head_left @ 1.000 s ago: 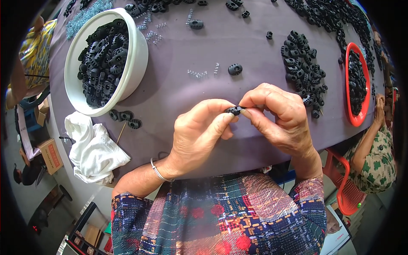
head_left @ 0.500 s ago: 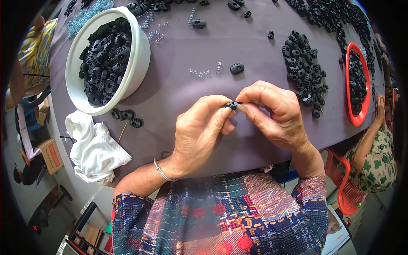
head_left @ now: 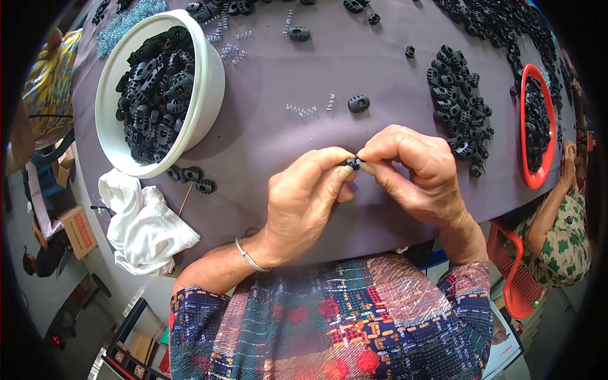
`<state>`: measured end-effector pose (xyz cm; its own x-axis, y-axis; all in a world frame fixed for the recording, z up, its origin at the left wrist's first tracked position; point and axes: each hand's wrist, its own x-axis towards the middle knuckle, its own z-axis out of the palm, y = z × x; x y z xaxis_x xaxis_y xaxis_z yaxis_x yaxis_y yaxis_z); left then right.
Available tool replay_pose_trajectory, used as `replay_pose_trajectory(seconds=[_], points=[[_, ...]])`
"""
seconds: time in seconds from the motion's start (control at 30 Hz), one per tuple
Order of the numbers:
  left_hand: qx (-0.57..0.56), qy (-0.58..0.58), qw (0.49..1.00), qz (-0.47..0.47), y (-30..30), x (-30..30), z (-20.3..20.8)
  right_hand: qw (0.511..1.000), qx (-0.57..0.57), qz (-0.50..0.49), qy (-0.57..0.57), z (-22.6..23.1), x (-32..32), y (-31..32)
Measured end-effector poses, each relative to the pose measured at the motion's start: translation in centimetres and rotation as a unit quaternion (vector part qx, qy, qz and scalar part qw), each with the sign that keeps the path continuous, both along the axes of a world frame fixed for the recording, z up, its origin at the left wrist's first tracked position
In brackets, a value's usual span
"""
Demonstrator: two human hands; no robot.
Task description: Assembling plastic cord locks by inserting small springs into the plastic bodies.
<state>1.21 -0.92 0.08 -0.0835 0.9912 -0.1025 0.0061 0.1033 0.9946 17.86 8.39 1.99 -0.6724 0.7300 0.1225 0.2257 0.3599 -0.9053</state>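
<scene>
My left hand [head_left: 297,206] and my right hand [head_left: 421,171] meet fingertip to fingertip over the near middle of the table. Between them they pinch one small black plastic cord lock [head_left: 353,163], mostly covered by the thumbs and forefingers. Whether a spring is inside it cannot be seen. Just beyond the fingers lies a single black cord lock [head_left: 358,104]. To the left of that one are loose metal springs [head_left: 301,111], and one more spring [head_left: 330,102] stands apart from them.
A white bowl [head_left: 213,101] full of black cord locks stands left. In front lie a white cloth [head_left: 142,228] and a thin stick [head_left: 185,199]. Rightward are a cord-lock pile [head_left: 457,104] and a red tray [head_left: 531,176] of black parts. Another person's hands [head_left: 568,158] rest at the right edge.
Both hands keep their pinch on the cord lock, which shows a little less between the fingertips. The whole view has shifted slightly; the things on the table lie as before.
</scene>
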Motion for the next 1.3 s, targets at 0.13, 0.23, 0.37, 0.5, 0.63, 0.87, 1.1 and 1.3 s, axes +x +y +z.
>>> replay_pose_trajectory(seconds=[0.13,0.23,0.37,0.5,0.63,0.87,1.1,1.3], points=[[0.023,0.019,0.999,-0.019,0.3,-0.4,-0.1,0.999,0.004,0.038,0.033,-0.5,0.2,0.6],[0.043,0.034,0.998,-0.015,0.4,-0.2,-0.2,0.998,-0.021,0.051,0.03,-0.3,0.2,1.1],[0.049,0.026,0.998,-0.006,0.4,-0.2,-0.3,0.997,-0.054,0.042,0.017,0.0,0.1,0.9],[0.044,0.021,0.999,-0.001,0.3,0.1,-0.7,0.998,0.031,0.04,0.03,-0.7,0.1,0.7],[-0.004,-0.049,0.999,0.005,0.3,0.3,-0.4,0.995,0.085,0.026,0.035,-0.1,0.2,0.3],[-0.039,-0.171,0.984,0.008,0.4,0.0,0.0,0.975,-0.213,-0.017,0.054,0.7,0.3,0.1],[-0.038,-0.152,0.988,0.001,0.6,-0.2,0.0,0.944,-0.317,-0.012,0.087,0.9,0.2,0.2],[-0.035,-0.139,0.99,-0.002,0.6,-0.2,0.0,0.947,-0.316,-0.023,0.055,0.8,0.3,0.2]])
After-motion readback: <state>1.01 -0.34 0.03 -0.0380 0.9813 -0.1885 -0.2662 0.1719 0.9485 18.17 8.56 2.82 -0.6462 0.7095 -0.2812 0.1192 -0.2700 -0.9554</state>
